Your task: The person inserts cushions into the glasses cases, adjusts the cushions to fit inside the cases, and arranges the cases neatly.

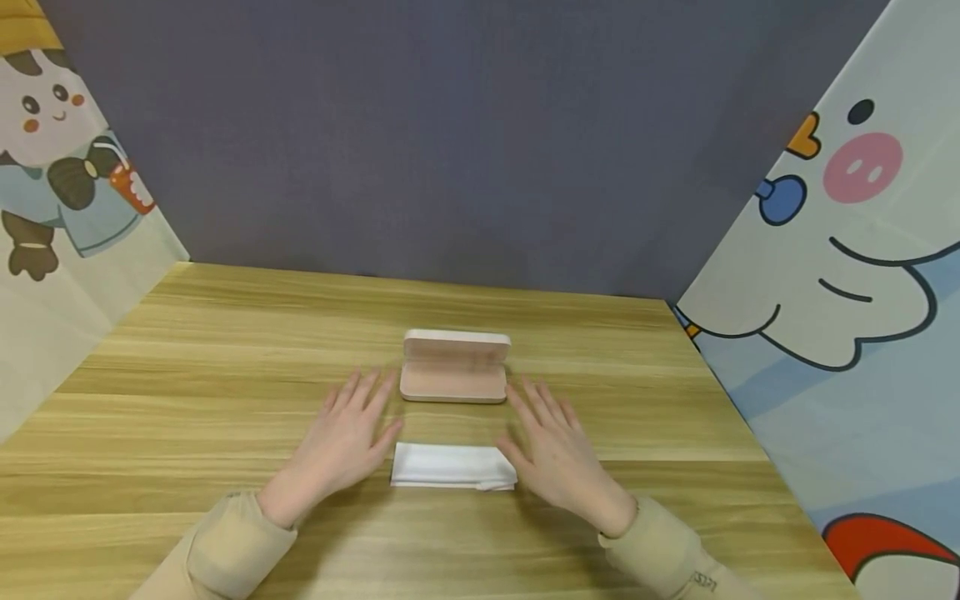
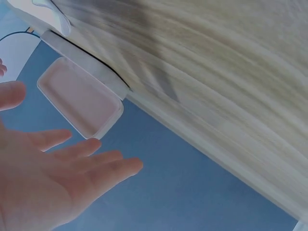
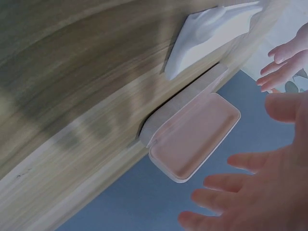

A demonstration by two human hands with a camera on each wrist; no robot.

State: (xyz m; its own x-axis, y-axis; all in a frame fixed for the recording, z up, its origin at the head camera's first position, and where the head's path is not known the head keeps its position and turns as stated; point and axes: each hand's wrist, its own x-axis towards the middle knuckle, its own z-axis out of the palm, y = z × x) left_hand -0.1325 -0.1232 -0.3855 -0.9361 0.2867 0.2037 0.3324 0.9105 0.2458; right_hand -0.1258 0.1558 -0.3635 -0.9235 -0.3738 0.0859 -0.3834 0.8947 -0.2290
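A hinged case [image 1: 453, 382] with a pinkish lining stands with its lid up near the middle of the wooden table; it looks like a glasses case. Nearer the person lies a folded white cloth [image 1: 450, 465]. My left hand [image 1: 341, 442], fingers spread and straight, hovers left of the case and cloth. On the other side my right hand [image 1: 555, 450] is spread the same way, its thumb overlapping the cloth's right end in the head view. Both palms hold nothing. In the right wrist view the case [image 3: 192, 139] and the cloth [image 3: 211, 36] show beyond the fingers.
The wooden table [image 1: 262, 333] ends at a dark grey-blue panel [image 1: 450, 142] behind the case. Cartoon-printed sheets border it, one on the left [image 1: 45, 350] and one on the right [image 1: 840, 417].
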